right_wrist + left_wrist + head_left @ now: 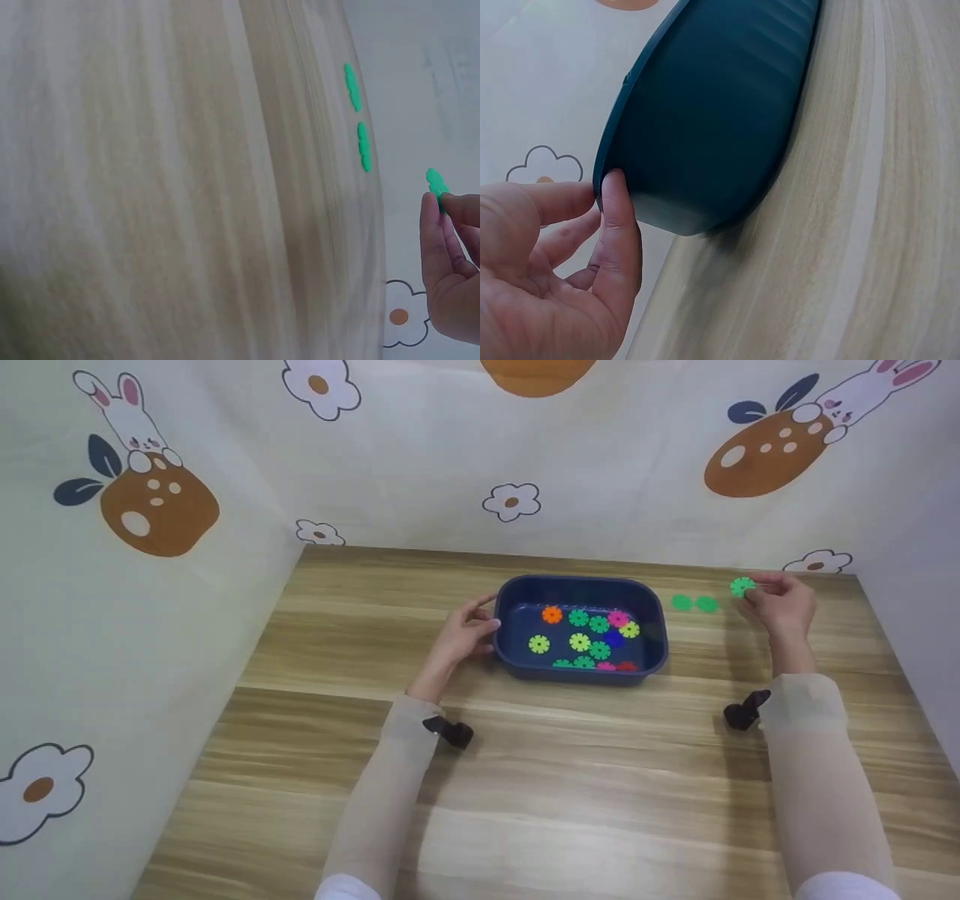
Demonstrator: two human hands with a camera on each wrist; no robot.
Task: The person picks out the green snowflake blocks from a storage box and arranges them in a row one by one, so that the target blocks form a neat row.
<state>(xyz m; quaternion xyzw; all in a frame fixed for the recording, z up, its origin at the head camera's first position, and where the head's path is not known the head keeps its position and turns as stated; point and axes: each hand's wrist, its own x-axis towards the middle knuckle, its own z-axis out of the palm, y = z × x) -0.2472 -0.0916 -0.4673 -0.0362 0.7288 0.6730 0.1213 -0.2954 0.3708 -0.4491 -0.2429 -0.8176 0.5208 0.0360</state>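
I count thirteen visible snowflake discs (551, 618) in one navy tub (577, 678). Two green discs (682, 602) lie on my worktop (600, 780); I pinch one third disc (739, 585).

The person's left arm (381, 802) and right arm (821, 787) both stretch out in front, and I see their hands well apart. The left hand (463, 636) leans in toward the other one, thumb and fingers bent in a pinch. The right hand (789, 604) sits a bit farther out, thumb and finger squeezed close, fingertips pointing back toward the left.
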